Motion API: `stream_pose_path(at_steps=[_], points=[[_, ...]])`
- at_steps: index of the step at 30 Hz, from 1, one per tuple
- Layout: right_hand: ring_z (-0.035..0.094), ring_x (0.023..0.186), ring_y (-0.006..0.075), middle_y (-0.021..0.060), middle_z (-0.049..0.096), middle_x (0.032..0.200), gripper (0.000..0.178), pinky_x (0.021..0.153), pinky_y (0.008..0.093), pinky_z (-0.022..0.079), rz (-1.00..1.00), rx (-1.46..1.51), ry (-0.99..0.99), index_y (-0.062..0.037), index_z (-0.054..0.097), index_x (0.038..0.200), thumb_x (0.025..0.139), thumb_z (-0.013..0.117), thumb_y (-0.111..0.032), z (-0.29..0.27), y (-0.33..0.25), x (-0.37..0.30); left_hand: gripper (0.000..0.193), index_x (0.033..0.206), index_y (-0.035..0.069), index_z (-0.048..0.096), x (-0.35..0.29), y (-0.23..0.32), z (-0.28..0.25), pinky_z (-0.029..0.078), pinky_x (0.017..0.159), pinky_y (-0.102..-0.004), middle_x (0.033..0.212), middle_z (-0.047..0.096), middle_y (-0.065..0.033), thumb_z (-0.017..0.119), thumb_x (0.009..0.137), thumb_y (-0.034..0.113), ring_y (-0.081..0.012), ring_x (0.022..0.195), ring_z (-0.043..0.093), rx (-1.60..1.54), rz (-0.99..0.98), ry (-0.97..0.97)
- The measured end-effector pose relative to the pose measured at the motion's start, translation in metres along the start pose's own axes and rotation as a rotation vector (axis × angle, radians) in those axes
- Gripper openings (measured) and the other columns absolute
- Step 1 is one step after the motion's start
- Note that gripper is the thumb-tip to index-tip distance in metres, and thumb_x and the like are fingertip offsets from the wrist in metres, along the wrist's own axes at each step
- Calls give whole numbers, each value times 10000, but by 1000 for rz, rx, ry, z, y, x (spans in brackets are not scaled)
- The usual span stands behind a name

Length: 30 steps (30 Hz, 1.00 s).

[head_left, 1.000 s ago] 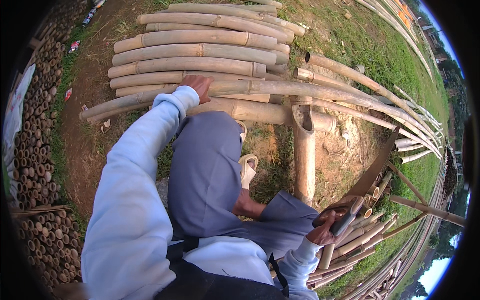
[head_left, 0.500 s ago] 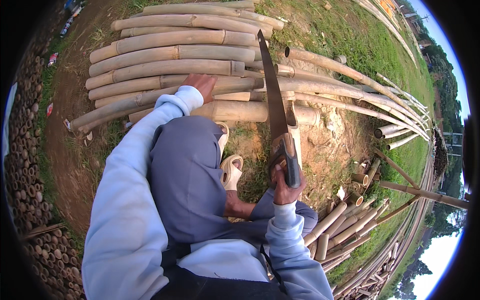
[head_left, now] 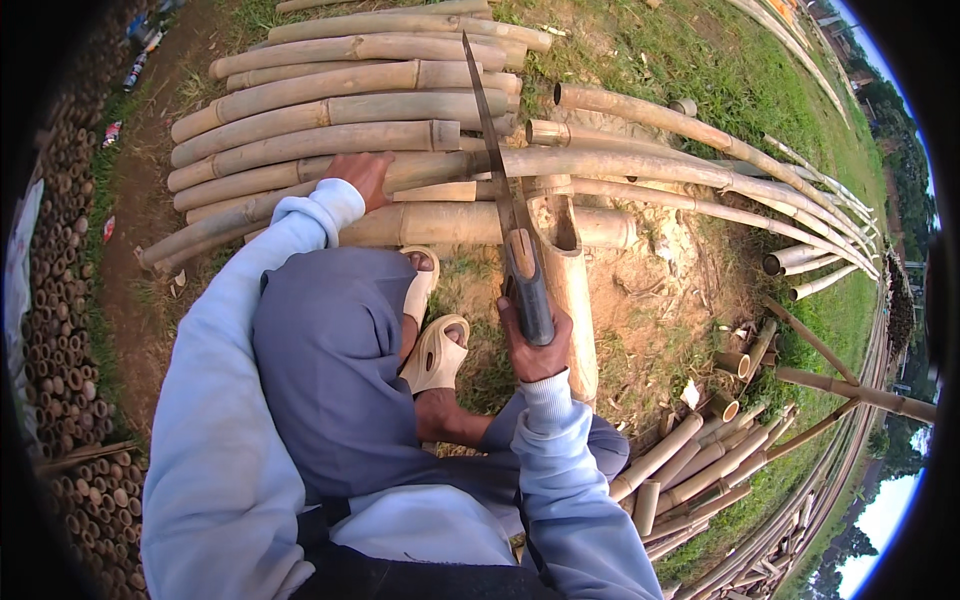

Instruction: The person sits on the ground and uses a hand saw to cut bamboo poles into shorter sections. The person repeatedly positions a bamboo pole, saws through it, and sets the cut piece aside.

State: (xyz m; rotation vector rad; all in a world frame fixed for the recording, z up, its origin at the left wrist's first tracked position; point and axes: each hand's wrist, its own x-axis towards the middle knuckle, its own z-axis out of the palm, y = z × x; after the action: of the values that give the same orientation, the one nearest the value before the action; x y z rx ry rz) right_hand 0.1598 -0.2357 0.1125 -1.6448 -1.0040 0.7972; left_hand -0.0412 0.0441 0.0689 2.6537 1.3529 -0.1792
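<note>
My right hand is closed round the dark handle of a handsaw. Its long blade points away from me and lies across a bamboo pole, seen nearly edge-on. To the left of the blade, my left hand presses down with fingers curled over a bamboo length in line with that pole. Whether the two are still one piece under the blade I cannot tell. Below the blade, a thick bamboo piece lies crosswise, and a notched bamboo piece runs toward me beside the saw handle.
Several cut bamboo lengths lie side by side at the far left. Long poles stretch off to the right over grass. Short offcuts are heaped at the lower right, near a bamboo frame. Stacked bamboo ends line the left.
My right hand has brought the saw leftward, and its blade has turned from broadside to nearly edge-on across the pole. My left hand keeps its place on the bamboo. The view has shifted slightly.
</note>
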Motion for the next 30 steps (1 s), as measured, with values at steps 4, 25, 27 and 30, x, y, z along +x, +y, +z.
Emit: stream_pose_path(at_steps=[4, 25, 27, 30], points=[[531, 688, 67, 27, 642, 762, 165, 623, 273, 463, 97, 30, -23, 15, 665, 1021, 896, 715, -80, -10, 8, -36, 567, 1211, 49, 631, -4, -11, 8, 532, 895, -485, 1009, 716, -214, 816, 734, 293, -391, 981, 683, 4, 50, 53], [660, 792, 127, 104, 705, 876, 296, 731, 284, 525, 46, -84, -38, 17, 679, 1136, 847, 697, -42, -23, 10, -78, 669, 1299, 91, 598, -7, -6, 8, 509, 885, -492, 1014, 719, -204, 830, 703, 287, -372, 1002, 680, -19, -64, -86], [583, 674, 91, 51, 662, 747, 148, 618, 280, 477, 109, -18, -31, 15, 678, 975, 887, 714, -97, -11, 18, -11, 684, 1309, 94, 595, 1, -5, 4, 501, 912, -486, 1042, 714, -212, 828, 700, 298, -373, 1024, 674, -35, -40, -66], [516, 612, 74, 27, 619, 668, 157, 554, 289, 426, 64, 21, -14, 22, 651, 876, 901, 722, -116, -3, 12, 38, 690, 1321, 93, 590, 10, -7, 5, 497, 923, -489, 1056, 708, -226, 825, 704, 295, -382, 1032, 670, -28, 24, -43]])
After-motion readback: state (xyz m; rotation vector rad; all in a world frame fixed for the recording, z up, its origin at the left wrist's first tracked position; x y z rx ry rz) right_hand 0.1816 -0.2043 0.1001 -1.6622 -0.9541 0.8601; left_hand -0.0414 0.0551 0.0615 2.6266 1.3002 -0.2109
